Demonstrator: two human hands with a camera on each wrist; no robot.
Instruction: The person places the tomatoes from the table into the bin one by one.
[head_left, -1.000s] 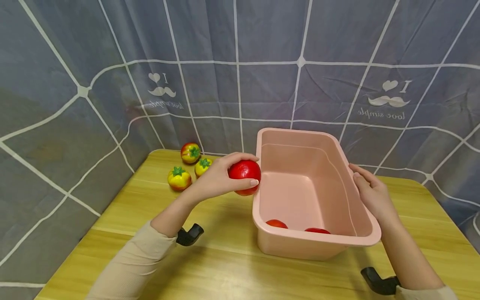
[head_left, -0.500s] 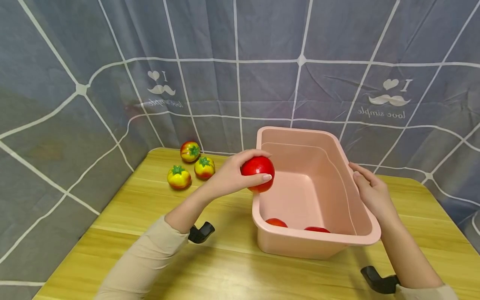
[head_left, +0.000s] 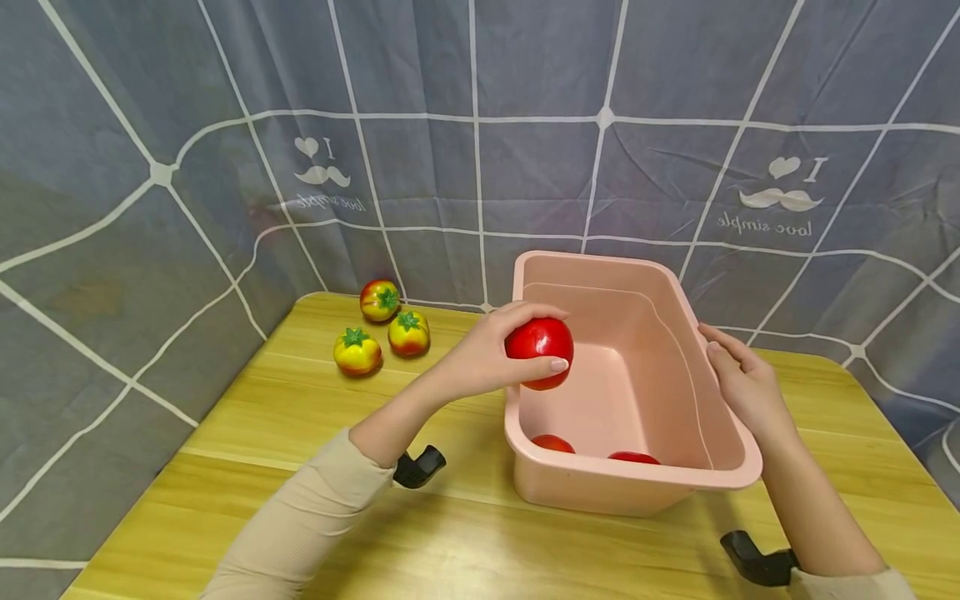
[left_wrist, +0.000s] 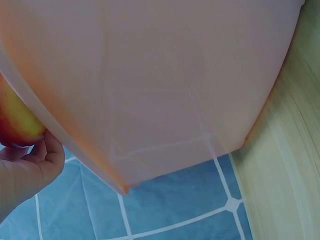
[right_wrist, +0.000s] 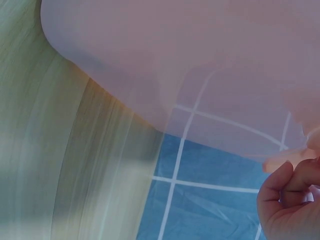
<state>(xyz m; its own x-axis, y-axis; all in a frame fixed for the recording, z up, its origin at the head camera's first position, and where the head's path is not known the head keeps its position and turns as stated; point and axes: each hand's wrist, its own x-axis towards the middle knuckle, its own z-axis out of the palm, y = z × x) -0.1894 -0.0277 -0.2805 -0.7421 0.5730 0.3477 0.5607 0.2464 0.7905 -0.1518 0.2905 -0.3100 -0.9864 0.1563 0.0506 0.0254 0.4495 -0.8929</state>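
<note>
My left hand (head_left: 483,354) grips a round, glossy red fruit (head_left: 542,350) between thumb and fingers, over the left rim of a pink plastic tub (head_left: 637,477). In the left wrist view the lower side of the fruit (left_wrist: 19,117) shows yellow and red, partly hidden by the tub's rim. On the tub's right side, my right hand (head_left: 750,387) holds the rim, and its fingers (right_wrist: 275,192) look curled there in the right wrist view. Inside the tub, at the near end, the tops of two red fruits (head_left: 553,443) show above the front rim.
Three yellow-and-red fruits (head_left: 357,352) with green leafy tops lie at the left back of the wooden table (head_left: 450,533). A grey curtain (head_left: 420,183) with white lines hangs right behind the table and along its left side.
My left hand has carried the red fruit to the right, from outside the tub's left rim to over the opening. My right hand and the tub stay in place.
</note>
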